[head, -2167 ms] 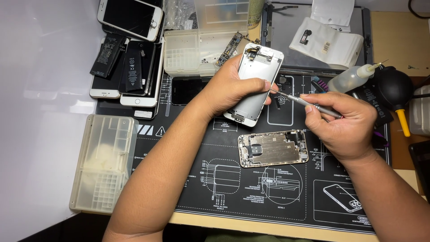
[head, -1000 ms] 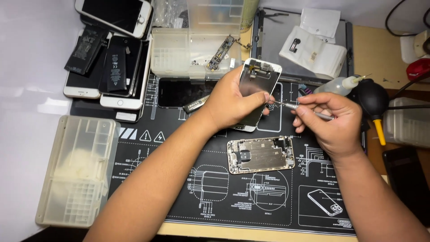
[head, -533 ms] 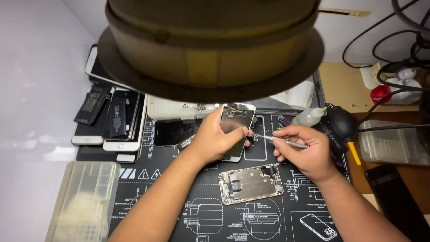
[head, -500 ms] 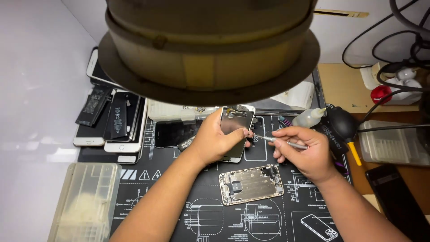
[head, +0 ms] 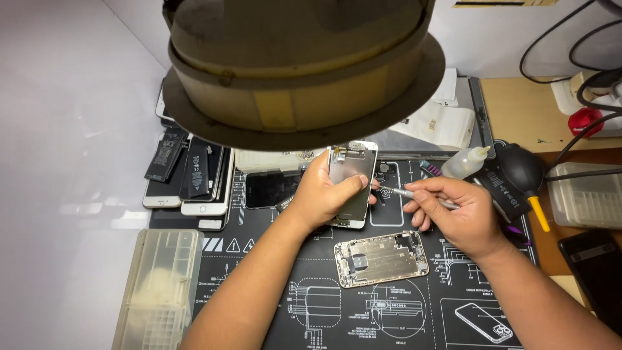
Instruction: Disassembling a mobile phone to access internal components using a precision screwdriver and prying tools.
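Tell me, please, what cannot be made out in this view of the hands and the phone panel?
- Head view: the screwdriver tip on the panel is too small to resolve.
- The left hand covers the panel's lower part.
- The lamp shade hides the trays behind.
- The organiser box is cut off at the bottom edge.

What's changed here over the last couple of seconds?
A big round lamp shade has come into the top of the view, hiding the clear trays at the back. The hands sit farther from the camera than before. Unchanged: the left hand still holds the phone screen panel tilted up, the right hand still holds the thin screwdriver at its edge, and the open phone housing lies on the black mat.
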